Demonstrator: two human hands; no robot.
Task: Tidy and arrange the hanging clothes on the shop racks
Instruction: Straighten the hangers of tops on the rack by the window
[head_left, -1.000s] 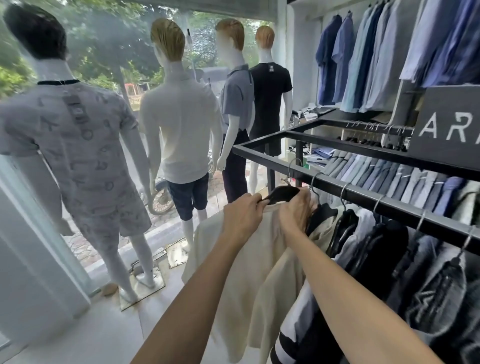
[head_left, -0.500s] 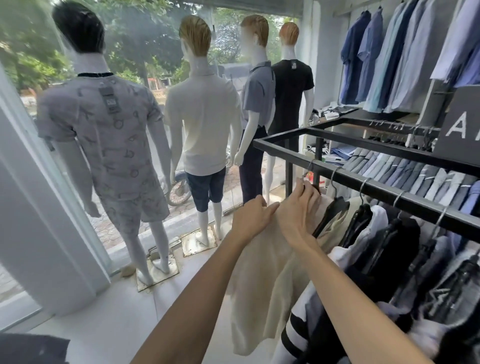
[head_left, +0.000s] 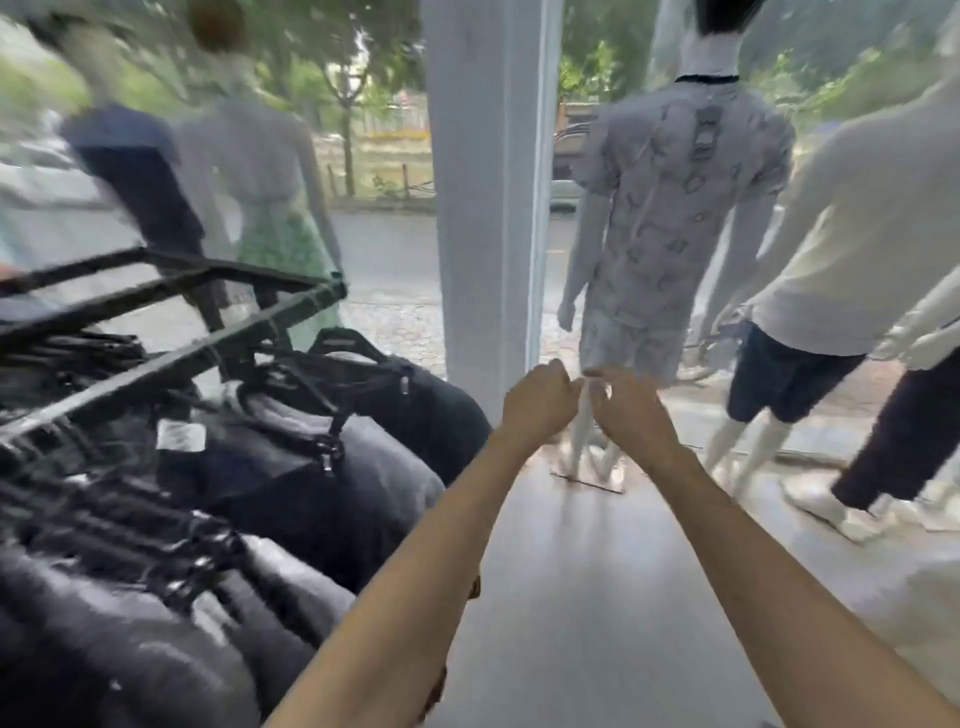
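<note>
Hanging clothes: dark garments are hanging packed along a black metal rack at the left of the view, the nearest ones bulging out toward the forearms. One is showing a white label. Heavy motion blur is covering that side; hangers and garment types are not readable.

Both hands are reaching into open air to the right of the rack, apart from the clothes, above the grey floor.
- Left hand: fingers are curling inward into a loose fist, gripping nothing.
- Right hand: lying just beside the left, fingers relaxed, slightly bent, narrowly spread, holding nothing. Cannot tell whether the two hands are touching.

Beyond them a white pillar is standing against the window. Right of it, a mannequin in a patterned set is facing outward, with a mannequin in a pale top and dark shorts beside it.
</note>
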